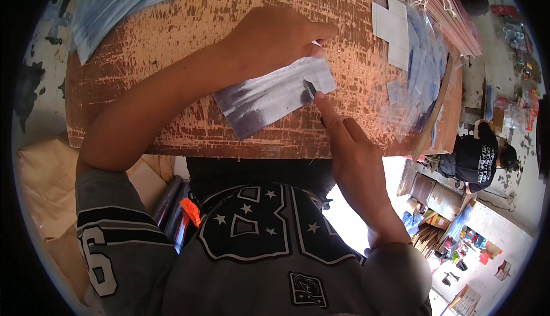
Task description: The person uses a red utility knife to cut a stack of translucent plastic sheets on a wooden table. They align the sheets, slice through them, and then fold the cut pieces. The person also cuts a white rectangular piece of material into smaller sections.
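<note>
A thin rectangular sheet (269, 98) with a cloudy blue-grey and white pattern lies slantwise near the table's front edge. Across its far edge rests my left hand (281, 35), fingers curled, with the thumb at the sheet's upper right part. A bit of white shows between that thumb and the forefinger. My right hand (352, 144) closes around a slim dark knife (311, 89), forefinger stretched along it. The knife's tip touches or hovers just over the right part of the sheet; I cannot tell which. Most of its handle is hidden in my palm.
The worn wooden table (200, 12) has scratched, peeling paint. More blue sheets (126, 7) lie at the far left. On the right are white card pieces (395, 32), blue scraps (421, 81), pink sticks with strings (452, 24) and a wooden strip (438, 107). Another person (478, 155) works farther right.
</note>
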A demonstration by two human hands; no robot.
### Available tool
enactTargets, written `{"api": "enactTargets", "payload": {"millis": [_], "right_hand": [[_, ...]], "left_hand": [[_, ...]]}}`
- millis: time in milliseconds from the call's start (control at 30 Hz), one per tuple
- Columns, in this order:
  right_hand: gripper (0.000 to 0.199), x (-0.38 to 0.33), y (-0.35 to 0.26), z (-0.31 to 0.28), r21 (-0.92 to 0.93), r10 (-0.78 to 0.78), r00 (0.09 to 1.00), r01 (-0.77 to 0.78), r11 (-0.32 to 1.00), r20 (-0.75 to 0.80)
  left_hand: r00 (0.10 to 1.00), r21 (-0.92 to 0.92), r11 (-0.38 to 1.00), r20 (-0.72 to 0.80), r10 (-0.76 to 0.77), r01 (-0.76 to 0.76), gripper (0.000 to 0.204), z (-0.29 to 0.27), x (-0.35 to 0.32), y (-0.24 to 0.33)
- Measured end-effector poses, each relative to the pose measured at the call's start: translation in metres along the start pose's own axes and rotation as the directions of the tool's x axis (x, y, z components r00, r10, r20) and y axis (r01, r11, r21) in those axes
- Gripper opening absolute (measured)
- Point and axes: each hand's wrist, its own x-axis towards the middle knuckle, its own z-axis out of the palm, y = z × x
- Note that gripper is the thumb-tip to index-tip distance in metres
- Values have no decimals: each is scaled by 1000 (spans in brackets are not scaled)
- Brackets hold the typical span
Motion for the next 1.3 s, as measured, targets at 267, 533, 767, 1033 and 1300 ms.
{"api": "enactTargets", "payload": {"millis": [267,533,767,1033,1300], "right_hand": [[85,-15,8,5,-88,-27,999,28,996,22],[88,-23,9,3,-23,-28,999,29,999,17],[88,-32,13,8,-73,-37,999,39,997,24],[85,-35,17,11,-13,-31,999,31,999,-18],[69,-33,60,-3,61,-17,862,56,997,-507]], "left_hand": [[999,11,999,-9,47,-46,22,0,0,-1],[999,3,999,-13,42,-42,22,-2,-1,1],[999,-18,999,-15,39,-39,24,-2,-1,1],[999,-11,1000,33,26,-26,21,-7,2,5],[999,-42,999,21,35,-34,22,-11,-1,2]]}}
